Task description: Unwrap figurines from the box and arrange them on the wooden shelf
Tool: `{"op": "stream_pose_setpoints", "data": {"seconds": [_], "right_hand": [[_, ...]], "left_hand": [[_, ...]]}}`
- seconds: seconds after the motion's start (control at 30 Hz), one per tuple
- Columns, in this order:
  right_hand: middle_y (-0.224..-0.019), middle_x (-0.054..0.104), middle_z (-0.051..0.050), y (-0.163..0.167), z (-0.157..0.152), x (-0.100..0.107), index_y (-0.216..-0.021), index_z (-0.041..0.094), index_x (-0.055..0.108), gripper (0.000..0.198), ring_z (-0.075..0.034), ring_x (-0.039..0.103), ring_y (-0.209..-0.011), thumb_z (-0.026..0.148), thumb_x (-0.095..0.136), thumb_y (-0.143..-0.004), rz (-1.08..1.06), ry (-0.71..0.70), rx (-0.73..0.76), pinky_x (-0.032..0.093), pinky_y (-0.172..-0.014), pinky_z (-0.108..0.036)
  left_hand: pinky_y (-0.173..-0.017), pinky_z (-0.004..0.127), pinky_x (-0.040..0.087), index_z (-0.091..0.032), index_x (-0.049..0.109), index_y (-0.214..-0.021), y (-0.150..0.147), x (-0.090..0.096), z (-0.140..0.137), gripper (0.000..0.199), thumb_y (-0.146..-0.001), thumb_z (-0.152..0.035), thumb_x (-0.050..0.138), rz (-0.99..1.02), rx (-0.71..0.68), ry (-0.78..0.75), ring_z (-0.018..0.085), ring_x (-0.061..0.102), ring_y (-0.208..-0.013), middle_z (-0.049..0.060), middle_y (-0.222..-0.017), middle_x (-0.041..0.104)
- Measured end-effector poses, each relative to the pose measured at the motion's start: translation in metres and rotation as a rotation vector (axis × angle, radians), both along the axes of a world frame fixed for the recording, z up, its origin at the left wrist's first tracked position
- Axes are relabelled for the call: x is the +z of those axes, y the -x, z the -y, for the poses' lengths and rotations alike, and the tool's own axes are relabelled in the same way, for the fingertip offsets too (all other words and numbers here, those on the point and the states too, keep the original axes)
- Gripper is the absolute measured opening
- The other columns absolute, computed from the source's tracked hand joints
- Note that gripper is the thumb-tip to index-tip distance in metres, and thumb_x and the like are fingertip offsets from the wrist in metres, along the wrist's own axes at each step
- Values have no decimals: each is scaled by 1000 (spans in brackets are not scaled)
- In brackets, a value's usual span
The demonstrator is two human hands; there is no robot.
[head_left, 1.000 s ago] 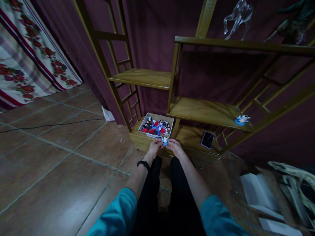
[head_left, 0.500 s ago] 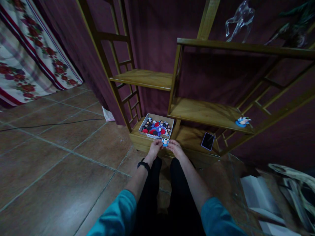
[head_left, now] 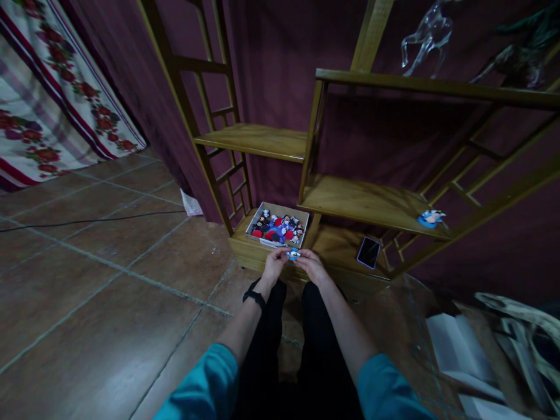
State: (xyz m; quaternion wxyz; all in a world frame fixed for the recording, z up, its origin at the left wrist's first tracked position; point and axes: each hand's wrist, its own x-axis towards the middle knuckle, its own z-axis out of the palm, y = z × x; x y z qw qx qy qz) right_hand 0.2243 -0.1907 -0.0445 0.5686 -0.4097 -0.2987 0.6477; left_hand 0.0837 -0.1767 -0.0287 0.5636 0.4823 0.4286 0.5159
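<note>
Between my two hands is a small blue and white toy figurine [head_left: 293,254], held just in front of a cardboard box. My left hand [head_left: 275,262] pinches it from the left, and my right hand [head_left: 311,263] has its fingers closed on the right side. The figurine's fine details are too small to make out. Behind it, the shallow cardboard box [head_left: 258,240] rests on the low shelf, filled with several small red, blue, black and white figurines [head_left: 280,226]. Another blue-based figurine [head_left: 431,218] stands at the right end of the middle shelf.
A wooden display shelf [head_left: 359,201] stands against a dark red curtain [head_left: 266,58]. On its lower board lies a phone [head_left: 368,252]. A clear glass horse figure [head_left: 429,41] is on the upper board. White boxes [head_left: 459,350] lie on the floor at right; a black cable [head_left: 87,222] crosses the tiles.
The figurine has been tipped in my fingers, so a different side of it faces me. Both hands stay in nearly the same place before the box.
</note>
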Motion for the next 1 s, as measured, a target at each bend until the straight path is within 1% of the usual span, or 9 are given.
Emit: {"op": "stream_pose_setpoints", "data": {"seconds": [0.07, 0.17, 0.3, 0.43, 0.53, 0.63, 0.73, 0.83, 1.0], "right_hand": [[-82, 66, 0, 0, 0, 1, -76, 20, 59, 25, -15, 62, -80, 18, 73, -55, 2, -3, 1, 50, -79, -31], [-82, 66, 0, -2, 1, 2, -77, 20, 59, 25, -15, 62, -81, 18, 73, -56, 6, -5, 12, 50, -80, -32], [-84, 66, 0, -4, 2, 3, -79, 20, 59, 26, -15, 62, -83, 17, 72, -57, 14, 8, 30, 49, -82, -32], [-88, 66, 0, -7, 3, 2, -80, 21, 59, 25, -16, 61, -88, 18, 72, -59, 10, -10, 55, 48, -84, -33], [-87, 66, 1, -7, 4, 2, -80, 22, 59, 25, -15, 61, -87, 17, 71, -59, -3, -22, 64, 48, -85, -32], [-84, 66, 3, -8, 4, 2, -79, 22, 59, 25, -13, 61, -85, 15, 71, -58, -20, -18, 61, 47, -85, -30], [-82, 65, 4, -9, 5, 2, -77, 23, 59, 25, -13, 61, -84, 13, 70, -57, -4, -11, 58, 48, -85, -30], [-82, 64, 4, -10, 5, 3, -74, 23, 59, 24, -14, 61, -82, 13, 70, -56, 20, -15, 65, 50, -81, -30], [-80, 64, 4, -11, 7, 3, -74, 24, 59, 23, -12, 60, -77, 14, 70, -56, 44, -19, 94, 50, -75, -26]], "left_hand": [[-63, 23, 42, -16, 66, -79, -1, 1, 1, 20, -60, -16, 62, -60, 19, -44, 12, 52, -63, 0, -68, 60], [-74, 28, 44, -19, 66, -84, -2, 5, 6, 20, -65, -15, 59, -161, 41, -117, 16, 56, -74, 3, -78, 63], [-87, 34, 42, -22, 64, -94, -1, 14, 17, 28, -71, -10, 53, -294, 40, -219, 20, 55, -93, 5, -94, 63], [-92, 34, 39, -24, 60, -103, 3, 23, 28, 33, -74, -10, 49, -506, 1, -367, 21, 53, -100, 6, -104, 59], [-91, 32, 40, -25, 53, -111, 6, 23, 31, 37, -77, -13, 49, -684, -36, -434, 19, 52, -102, 6, -109, 54], [-86, 30, 43, -25, 47, -116, 7, 22, 33, 37, -80, -15, 45, -850, -45, -494, 18, 51, -101, 6, -111, 50], [-81, 30, 45, -24, 45, -117, 9, 23, 35, 34, -84, -17, 40, -981, -47, -578, 18, 52, -95, 7, -106, 50], [-78, 31, 44, -22, 44, -116, 11, 25, 36, 32, -86, -17, 37, -1097, -49, -667, 18, 53, -89, 7, -99, 50], [-77, 32, 42, -19, 43, -115, 16, 29, 39, 30, -86, -15, 35, -1223, -69, -765, 19, 52, -90, 8, -97, 50]]}}
